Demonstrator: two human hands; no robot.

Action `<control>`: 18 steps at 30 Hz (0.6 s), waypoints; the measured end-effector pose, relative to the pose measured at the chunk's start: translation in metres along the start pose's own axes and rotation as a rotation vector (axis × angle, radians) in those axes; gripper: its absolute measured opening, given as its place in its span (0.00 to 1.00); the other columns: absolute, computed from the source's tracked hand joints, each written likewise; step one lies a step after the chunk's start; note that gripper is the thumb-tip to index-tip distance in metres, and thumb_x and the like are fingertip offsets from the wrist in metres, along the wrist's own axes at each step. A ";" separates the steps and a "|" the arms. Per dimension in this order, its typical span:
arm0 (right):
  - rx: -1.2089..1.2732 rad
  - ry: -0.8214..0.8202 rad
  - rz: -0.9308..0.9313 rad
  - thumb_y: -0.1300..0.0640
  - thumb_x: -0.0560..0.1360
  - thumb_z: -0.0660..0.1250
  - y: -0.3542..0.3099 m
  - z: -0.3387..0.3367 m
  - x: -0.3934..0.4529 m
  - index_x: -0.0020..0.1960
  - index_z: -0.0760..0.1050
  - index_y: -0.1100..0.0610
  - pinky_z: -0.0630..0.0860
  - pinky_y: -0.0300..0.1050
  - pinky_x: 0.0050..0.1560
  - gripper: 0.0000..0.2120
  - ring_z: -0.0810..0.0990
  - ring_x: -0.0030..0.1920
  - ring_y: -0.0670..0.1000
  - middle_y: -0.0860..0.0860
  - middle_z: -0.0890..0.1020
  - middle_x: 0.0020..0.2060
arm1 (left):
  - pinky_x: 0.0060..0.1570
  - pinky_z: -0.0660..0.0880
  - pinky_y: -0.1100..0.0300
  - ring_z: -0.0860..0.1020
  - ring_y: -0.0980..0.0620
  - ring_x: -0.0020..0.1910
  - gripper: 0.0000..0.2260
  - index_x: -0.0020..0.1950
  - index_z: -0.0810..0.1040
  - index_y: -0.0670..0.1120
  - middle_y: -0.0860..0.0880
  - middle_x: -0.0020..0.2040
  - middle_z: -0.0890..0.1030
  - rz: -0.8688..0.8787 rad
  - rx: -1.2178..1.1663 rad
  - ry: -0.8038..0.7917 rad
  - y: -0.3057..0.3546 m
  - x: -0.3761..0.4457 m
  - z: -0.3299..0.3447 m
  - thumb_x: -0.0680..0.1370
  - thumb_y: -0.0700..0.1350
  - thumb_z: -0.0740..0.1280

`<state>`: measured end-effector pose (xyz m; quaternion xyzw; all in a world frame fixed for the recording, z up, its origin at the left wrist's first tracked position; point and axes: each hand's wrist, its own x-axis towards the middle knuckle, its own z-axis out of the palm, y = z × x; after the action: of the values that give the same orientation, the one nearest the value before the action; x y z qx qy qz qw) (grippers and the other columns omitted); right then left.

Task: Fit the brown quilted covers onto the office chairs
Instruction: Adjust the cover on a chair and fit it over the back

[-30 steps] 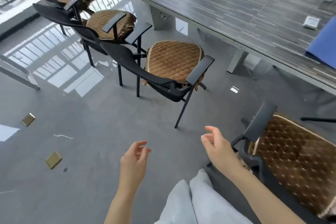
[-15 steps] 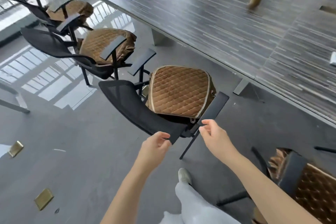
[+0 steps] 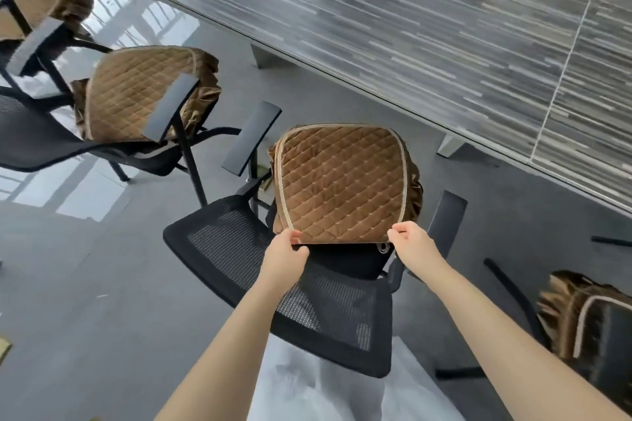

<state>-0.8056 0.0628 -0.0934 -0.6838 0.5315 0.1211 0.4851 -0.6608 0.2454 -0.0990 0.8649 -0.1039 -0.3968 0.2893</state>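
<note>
left hand [image 3: 285, 255] pinching cover [image 3: 338, 181] edge | right hand [image 3: 415, 244] same

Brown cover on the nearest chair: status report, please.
Left hand and right hand pinch rear corners of brown cover. Cover lies on seat, rear edge raised. Mesh backrest below forearms; nothing blocking.

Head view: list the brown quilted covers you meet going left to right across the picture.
Cover on the far-left chair → cover on the second chair → cover on the middle chair, pinched at its near edge by the left hand and right hand → cover on the chair at the right edge.
</note>
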 end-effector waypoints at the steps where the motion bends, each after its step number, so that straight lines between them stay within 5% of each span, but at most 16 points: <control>1: 0.031 0.013 0.058 0.52 0.80 0.57 0.000 0.007 0.008 0.62 0.71 0.55 0.71 0.42 0.43 0.13 0.75 0.44 0.50 0.53 0.77 0.52 | 0.40 0.73 0.65 0.76 0.58 0.45 0.15 0.67 0.72 0.48 0.51 0.61 0.77 -0.034 -0.007 -0.025 -0.006 0.014 -0.005 0.80 0.43 0.63; 3: 0.122 0.059 0.171 0.55 0.79 0.57 0.003 0.022 0.024 0.52 0.73 0.61 0.71 0.44 0.42 0.11 0.71 0.39 0.52 0.55 0.74 0.43 | 0.34 0.70 0.66 0.76 0.59 0.42 0.14 0.66 0.73 0.47 0.51 0.58 0.77 -0.105 -0.013 -0.109 -0.017 0.045 -0.013 0.80 0.43 0.63; 5: 0.220 0.086 0.284 0.55 0.79 0.58 0.000 0.042 0.047 0.56 0.75 0.64 0.77 0.53 0.54 0.14 0.73 0.43 0.54 0.55 0.75 0.43 | 0.35 0.72 0.63 0.76 0.55 0.39 0.12 0.62 0.74 0.47 0.50 0.54 0.78 -0.174 0.013 -0.191 -0.033 0.085 -0.024 0.78 0.42 0.63; 8: 0.323 0.094 0.398 0.57 0.80 0.59 -0.004 0.064 0.072 0.63 0.74 0.63 0.72 0.63 0.64 0.15 0.77 0.47 0.58 0.63 0.80 0.50 | 0.42 0.78 0.55 0.77 0.50 0.38 0.08 0.56 0.76 0.44 0.46 0.45 0.79 -0.293 -0.067 -0.205 -0.047 0.127 -0.033 0.77 0.39 0.65; 12: 0.357 0.128 0.489 0.56 0.79 0.60 -0.003 0.082 0.109 0.50 0.75 0.60 0.73 0.63 0.63 0.09 0.76 0.45 0.57 0.66 0.77 0.58 | 0.43 0.73 0.53 0.76 0.48 0.38 0.07 0.53 0.78 0.39 0.45 0.36 0.79 -0.387 -0.173 -0.265 -0.060 0.181 -0.026 0.75 0.35 0.65; 15: 0.310 0.157 0.511 0.53 0.78 0.61 0.010 0.089 0.139 0.57 0.75 0.62 0.75 0.62 0.61 0.14 0.78 0.46 0.55 0.62 0.80 0.48 | 0.42 0.72 0.56 0.75 0.50 0.34 0.06 0.50 0.78 0.39 0.49 0.30 0.78 -0.373 -0.109 -0.263 -0.061 0.216 -0.014 0.75 0.35 0.65; 18: 0.235 0.167 0.507 0.55 0.79 0.61 0.024 0.089 0.167 0.60 0.74 0.68 0.78 0.55 0.55 0.18 0.77 0.44 0.58 0.57 0.75 0.43 | 0.46 0.73 0.56 0.77 0.48 0.43 0.02 0.45 0.76 0.45 0.48 0.40 0.79 -0.373 -0.050 -0.229 -0.061 0.245 -0.002 0.76 0.39 0.65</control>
<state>-0.7264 0.0320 -0.2644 -0.4760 0.7337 0.1193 0.4699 -0.5003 0.1958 -0.2872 0.8111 0.0358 -0.5414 0.2185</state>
